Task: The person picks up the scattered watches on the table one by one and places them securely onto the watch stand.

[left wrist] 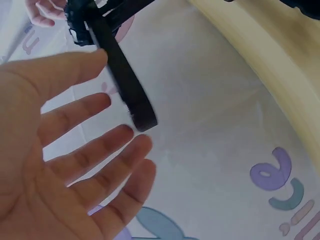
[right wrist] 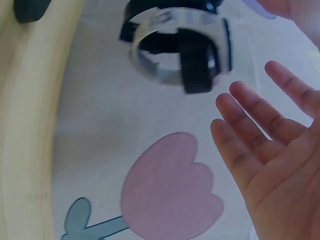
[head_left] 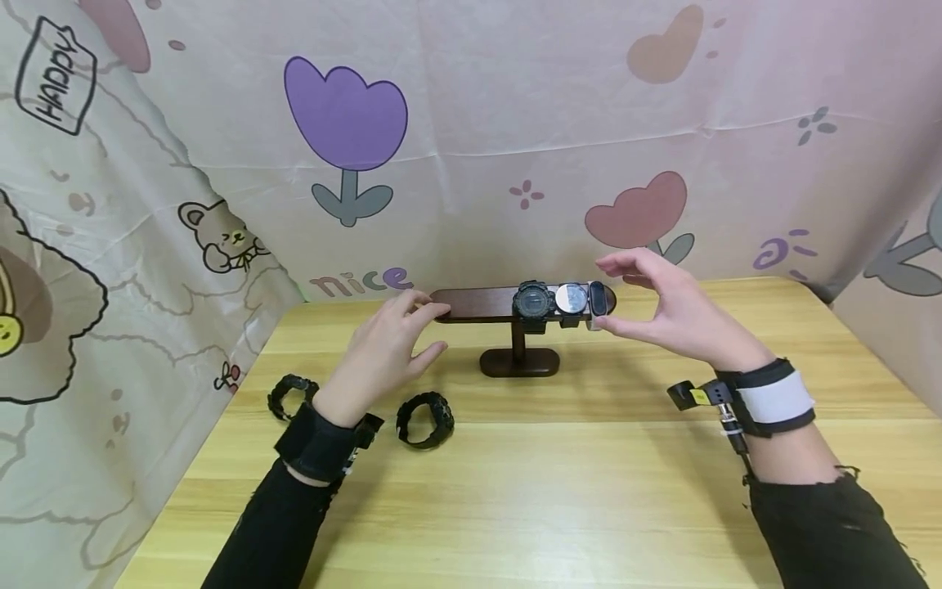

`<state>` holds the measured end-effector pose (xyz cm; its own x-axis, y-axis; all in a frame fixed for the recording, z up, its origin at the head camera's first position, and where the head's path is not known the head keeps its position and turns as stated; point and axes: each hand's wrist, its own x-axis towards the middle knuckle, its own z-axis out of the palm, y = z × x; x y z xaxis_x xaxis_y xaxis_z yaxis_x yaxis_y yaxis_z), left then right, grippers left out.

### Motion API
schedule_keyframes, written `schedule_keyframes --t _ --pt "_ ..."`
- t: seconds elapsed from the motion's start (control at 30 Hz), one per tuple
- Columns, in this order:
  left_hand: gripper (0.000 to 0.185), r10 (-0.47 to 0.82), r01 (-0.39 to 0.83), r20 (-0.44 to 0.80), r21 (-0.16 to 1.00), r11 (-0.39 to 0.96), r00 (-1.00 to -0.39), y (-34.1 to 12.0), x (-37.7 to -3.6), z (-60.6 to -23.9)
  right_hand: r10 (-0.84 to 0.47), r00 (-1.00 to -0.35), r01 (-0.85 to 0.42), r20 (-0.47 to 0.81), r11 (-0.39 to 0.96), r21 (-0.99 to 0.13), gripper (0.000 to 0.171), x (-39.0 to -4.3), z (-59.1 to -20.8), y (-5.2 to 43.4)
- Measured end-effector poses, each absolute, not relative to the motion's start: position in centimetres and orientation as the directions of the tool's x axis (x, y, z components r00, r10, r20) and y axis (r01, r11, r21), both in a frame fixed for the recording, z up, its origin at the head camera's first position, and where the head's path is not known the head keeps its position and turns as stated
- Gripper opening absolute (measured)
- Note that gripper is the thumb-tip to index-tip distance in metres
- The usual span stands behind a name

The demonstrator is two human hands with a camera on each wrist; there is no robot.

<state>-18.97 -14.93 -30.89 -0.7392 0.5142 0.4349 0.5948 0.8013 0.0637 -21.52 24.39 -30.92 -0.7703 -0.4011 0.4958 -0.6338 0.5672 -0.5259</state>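
Observation:
A dark wooden T-shaped watch stand (head_left: pixel 478 303) sits at the back of the table. Its bar carries a black watch (head_left: pixel 533 301), a silver-faced watch (head_left: pixel 571 299) and a slim black band (head_left: pixel 599 299) at the right end. My left hand (head_left: pixel 397 335) is open, fingertips at the bar's left end; the left wrist view shows the dark bar (left wrist: pixel 125 80) just past its straight fingers (left wrist: pixel 95 145). My right hand (head_left: pixel 662 298) is open beside the right end, holding nothing. The strapped watches (right wrist: pixel 175 50) show ahead of its fingers (right wrist: pixel 260 130) in the right wrist view.
Two black watches lie on the wooden table (head_left: pixel 515 491), one (head_left: pixel 292 396) left of my left wrist, one (head_left: pixel 424 419) right of it. A cartoon-printed cloth (head_left: pixel 441 123) closes the back and both sides.

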Motion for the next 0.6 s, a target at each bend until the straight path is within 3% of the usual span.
schedule_keyframes --t 0.3,0.6 --pt "0.065 0.607 0.647 0.362 -0.017 0.763 -0.707 -16.4 -16.4 -31.1 -0.452 -0.706 -0.699 0.545 0.567 -0.436 0.07 -19.5 -29.2 23.5" --pt "0.082 0.562 0.579 0.174 0.06 0.813 -0.808 -16.9 -15.0 -31.4 -0.555 -0.57 -0.814 0.606 0.485 -0.32 0.07 -18.1 -27.9 22.1"
